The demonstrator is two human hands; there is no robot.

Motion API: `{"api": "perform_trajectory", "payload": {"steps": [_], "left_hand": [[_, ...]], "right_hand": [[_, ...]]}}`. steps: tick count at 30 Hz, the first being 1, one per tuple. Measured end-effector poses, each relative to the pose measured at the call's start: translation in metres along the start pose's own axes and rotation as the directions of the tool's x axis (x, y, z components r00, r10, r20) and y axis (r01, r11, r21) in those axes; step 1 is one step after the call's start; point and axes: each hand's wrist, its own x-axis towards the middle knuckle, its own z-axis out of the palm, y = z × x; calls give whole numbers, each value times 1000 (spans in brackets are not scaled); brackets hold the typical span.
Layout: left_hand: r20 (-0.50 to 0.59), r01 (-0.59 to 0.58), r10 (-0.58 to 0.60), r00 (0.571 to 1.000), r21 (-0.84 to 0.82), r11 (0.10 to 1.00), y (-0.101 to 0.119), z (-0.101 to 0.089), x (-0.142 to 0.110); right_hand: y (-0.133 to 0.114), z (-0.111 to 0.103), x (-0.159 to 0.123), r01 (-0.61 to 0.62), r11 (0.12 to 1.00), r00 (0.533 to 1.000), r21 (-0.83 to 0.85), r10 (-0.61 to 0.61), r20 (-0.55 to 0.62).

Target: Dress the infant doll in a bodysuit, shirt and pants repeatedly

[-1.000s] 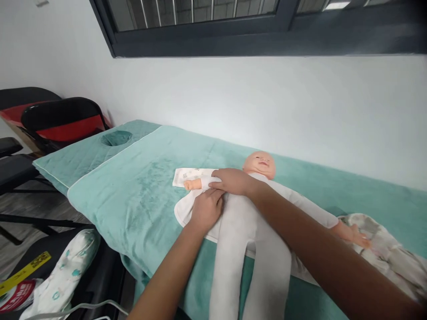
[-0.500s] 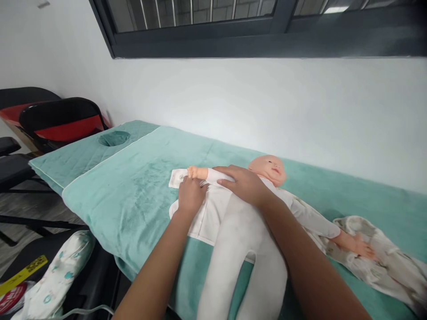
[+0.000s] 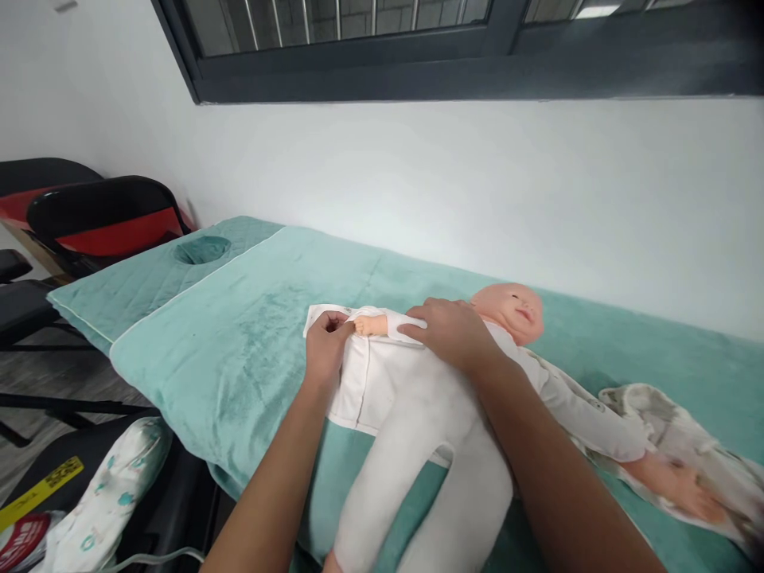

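A baby doll (image 3: 430, 446) in a white outfit lies on its back on the bed, its bald head (image 3: 510, 310) toward the wall and its legs toward me. One of its arms stretches left, the small hand (image 3: 370, 325) showing beyond a white sleeve. My right hand (image 3: 450, 330) is closed around that arm, thumb along the sleeve. Just left of the doll's hand, my left hand (image 3: 327, 344) pinches the edge of a white baby garment (image 3: 364, 390) spread out beside and partly under the doll. The doll's other arm (image 3: 674, 481) lies out to the right.
A green plush cover (image 3: 239, 342) with a round hole (image 3: 203, 250) drapes the bed. Patterned baby clothes (image 3: 650, 402) lie at the right. On a black chair (image 3: 185, 493) at lower left is a rolled patterned cloth (image 3: 119, 485). Folding chairs (image 3: 107, 207) stand behind the bed's left end.
The doll has shifted right, its head and far arm most clearly. My left hand has moved slightly left and now pinches the garment edge, drawn up beside the doll's hand.
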Motion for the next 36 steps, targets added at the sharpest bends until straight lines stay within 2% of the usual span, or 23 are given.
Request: {"api": "perform_trajectory", "payload": {"steps": [3, 6, 8, 10, 12, 13, 14, 16, 18, 19, 21, 23, 24, 26, 29, 31, 33, 36], "left_hand": [[-57, -53, 56, 997, 41, 998, 0, 2, -2], [-42, -236, 251, 967, 220, 946, 1, 6, -9], [49, -419, 428, 902, 336, 844, 0, 10, -16], [211, -593, 557, 804, 360, 720, -1, 15, -23], [355, -684, 588, 727, 295, 667, -2, 19, -28], [389, -685, 575, 720, 267, 678, -2, 20, -28], [388, -660, 550, 739, 258, 706, -2, 21, -28], [294, -543, 465, 835, 301, 784, -1, 21, -26], [156, -385, 352, 923, 374, 843, 0, 19, -23], [110, -317, 299, 948, 410, 855, 1, 19, -22], [89, -235, 220, 971, 481, 844, 3, 18, -21], [119, -211, 175, 977, 539, 815, 4, 18, -21], [138, -207, 156, 978, 551, 808, 4, 18, -21], [169, -185, 116, 979, 494, 850, 4, 18, -21], [200, -136, 74, 977, 320, 938, 7, 17, -18], [204, -117, 65, 977, 252, 961, 13, 17, -16], [201, -108, 63, 978, 221, 969, 21, 19, -14], [203, -106, 69, 977, 180, 978, 35, 26, -8]], "right_hand": [[-2, 3, 2, 1, 999, 999, -34, 1, 43], [-4, 6, 3, 25, 998, 998, -60, -22, 52], [-7, 9, 4, 7, 997, 1000, -72, -6, 19], [-11, 14, 8, -13, 997, 1000, -81, 12, -12], [-15, 15, 11, -2, 998, 1000, -69, 2, -6], [-16, 14, 11, 12, 999, 1000, -45, -13, -6], [-15, 10, 10, 20, 1000, 1000, -6, -20, -21], [-8, -4, 1, -25, 996, 995, 87, 33, -90], [11, -24, -15, -182, 973, 967, 140, 203, -151], [25, -34, -25, -299, 946, 936, 128, 317, -151], [58, -46, -44, -492, 868, 867, 73, 495, -44], [91, -45, -56, -589, 807, 808, 37, 587, 52], [104, -40, -59, -591, 806, 804, 40, 584, 117], [122, -27, -59, -553, 827, 822, 103, 522, 226], [125, -14, -52, -485, 836, 859, 258, 400, 320], [119, -13, -48, -418, 833, 896, 364, 312, 316], [110, -16, -46, -301, 838, 943, 456, 191, 272], [94, -16, -42, -176, 839, 978, 515, 87, 191]]}}
